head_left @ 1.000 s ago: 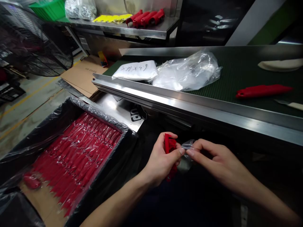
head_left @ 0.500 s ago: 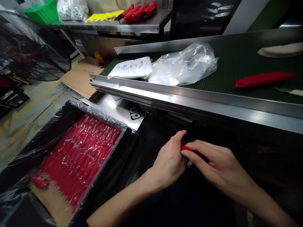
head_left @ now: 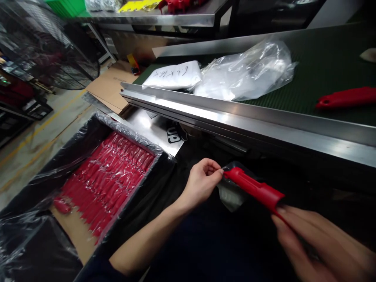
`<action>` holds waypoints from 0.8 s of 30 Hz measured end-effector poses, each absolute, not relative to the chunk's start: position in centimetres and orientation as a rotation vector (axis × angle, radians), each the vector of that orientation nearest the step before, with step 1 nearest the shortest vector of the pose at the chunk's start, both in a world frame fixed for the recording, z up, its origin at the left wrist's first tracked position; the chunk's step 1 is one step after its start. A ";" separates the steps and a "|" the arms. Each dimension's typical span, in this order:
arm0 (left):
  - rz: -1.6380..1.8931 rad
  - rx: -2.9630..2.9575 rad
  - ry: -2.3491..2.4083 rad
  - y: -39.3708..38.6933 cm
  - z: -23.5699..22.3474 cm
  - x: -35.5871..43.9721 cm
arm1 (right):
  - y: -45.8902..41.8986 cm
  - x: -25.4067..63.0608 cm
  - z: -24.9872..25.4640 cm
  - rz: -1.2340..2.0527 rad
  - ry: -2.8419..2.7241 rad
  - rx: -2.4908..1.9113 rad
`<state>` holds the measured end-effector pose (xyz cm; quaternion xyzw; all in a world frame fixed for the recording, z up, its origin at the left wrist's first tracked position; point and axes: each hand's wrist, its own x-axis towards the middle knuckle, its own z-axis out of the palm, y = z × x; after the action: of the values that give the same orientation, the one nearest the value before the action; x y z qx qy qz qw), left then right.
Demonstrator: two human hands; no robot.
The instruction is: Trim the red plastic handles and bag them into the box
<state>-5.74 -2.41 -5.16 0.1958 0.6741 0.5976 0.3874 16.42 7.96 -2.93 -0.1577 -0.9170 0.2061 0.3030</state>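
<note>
The left hand (head_left: 202,180) pinches the edge of a small clear bag (head_left: 232,197) between thumb and finger. The right hand (head_left: 317,239) grips the near end of a long red piece (head_left: 254,188), and its fingers are closed on it. The red piece is in the air between the two hands, on a slant, with its far tip right by the left hand's fingertips and the bag. I cannot tell how much of the red piece is inside the bag. Below the left hand's side is a big box (head_left: 133,137) lined with shiny dark plastic. Lots of red pieces (head_left: 117,172) lie in it in neat rows, with clear wrap on them. One lone red piece (head_left: 62,205) lies just beside the rows. Past the hands is a green belt (head_left: 311,66) with a shiny metal rail (head_left: 223,119) along its near side. On the belt, a white packet (head_left: 174,75) with writing on it touches a big crinkly clear bag (head_left: 249,74). Farther right on the belt lies another red piece (head_left: 346,98). Behind, a metal desk (head_left: 176,19) holds yellow sheets (head_left: 139,5). A big fan (head_left: 70,51) stands at the left, near flat brown cardboard (head_left: 108,86).
</note>
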 end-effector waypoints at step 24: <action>1.478 0.927 1.932 -5.3 -5.9 -4.5 | 6.0 12.4 -4.7 0.308 -2.575 -0.035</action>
<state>-4.54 -5.32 -5.92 0.3431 0.7155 0.5474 0.2659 12.42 5.99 -4.74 -0.0131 -0.9558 0.1142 0.2706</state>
